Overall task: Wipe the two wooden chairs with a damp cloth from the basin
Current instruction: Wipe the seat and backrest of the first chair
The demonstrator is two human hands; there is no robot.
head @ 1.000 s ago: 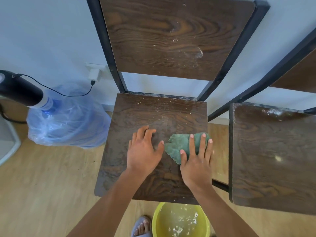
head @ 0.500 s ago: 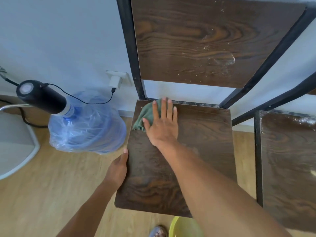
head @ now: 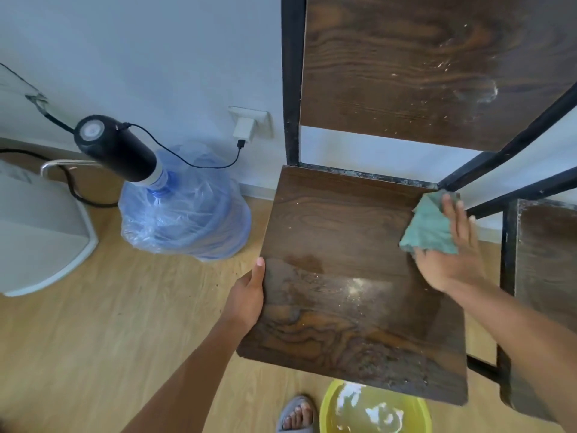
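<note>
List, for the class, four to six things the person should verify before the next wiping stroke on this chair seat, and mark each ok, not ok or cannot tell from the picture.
1. Cloth under the wiping hand: ok. The right hand presses the green cloth flat at the seat's back right corner.
2. Chair steadied: ok. The left hand grips the seat's left edge.
3. Seat fully clean: not ok. White specks and smears remain on the front half.
4. Backrest wiped: not ok. White marks show.
5. Basin within reach: ok, on the floor below the seat's front edge.
6. Cloth damp enough: cannot tell.
</note>
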